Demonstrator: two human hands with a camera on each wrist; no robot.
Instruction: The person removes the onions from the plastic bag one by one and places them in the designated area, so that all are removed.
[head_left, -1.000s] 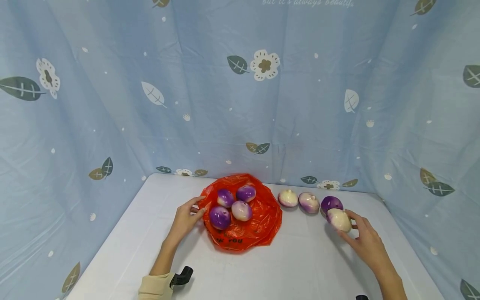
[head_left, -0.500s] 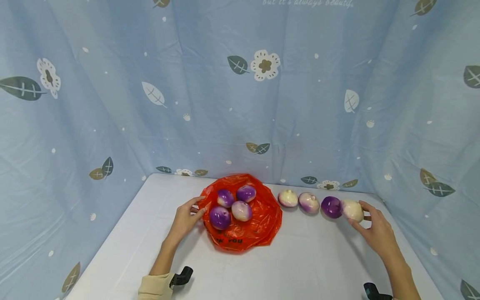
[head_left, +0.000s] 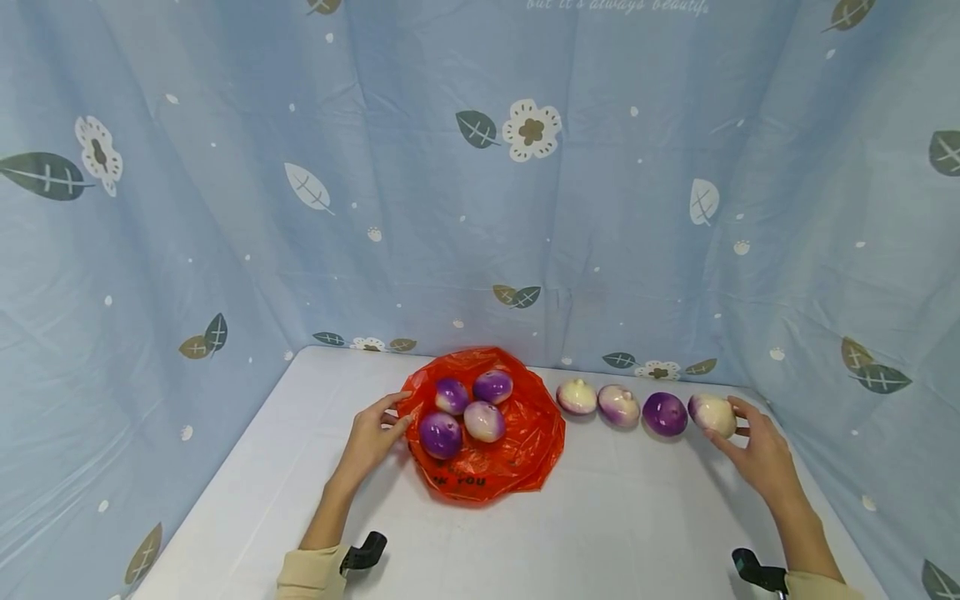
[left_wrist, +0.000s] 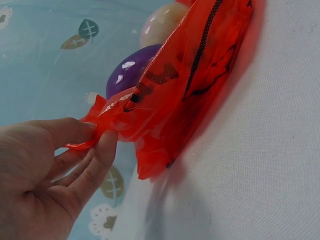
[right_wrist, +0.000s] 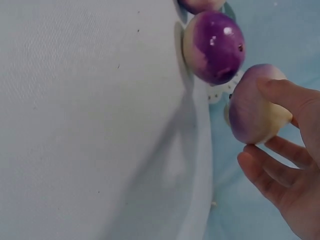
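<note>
My left hand pinches the rim of a red plastic bag between thumb and fingers, plainest in the left wrist view. Several glossy purple-and-white onions sit in the bag, among them a dark purple onion and a paler onion. At the right, my right hand grips a cream onion with a purple end between thumb and fingertips. Whether its underside touches the table cannot be told. Just left of it sits a purple onion, with a small gap between the two.
Two more onions, a whitish onion and a mottled onion, continue the row along the back of the white table. A blue patterned curtain hangs behind and at both sides. Black camera mounts show near both wrists.
My right hand has carried the cream onion right and back, from in front of the purple onion to the row's right end. The left hand and bag have stayed put.
</note>
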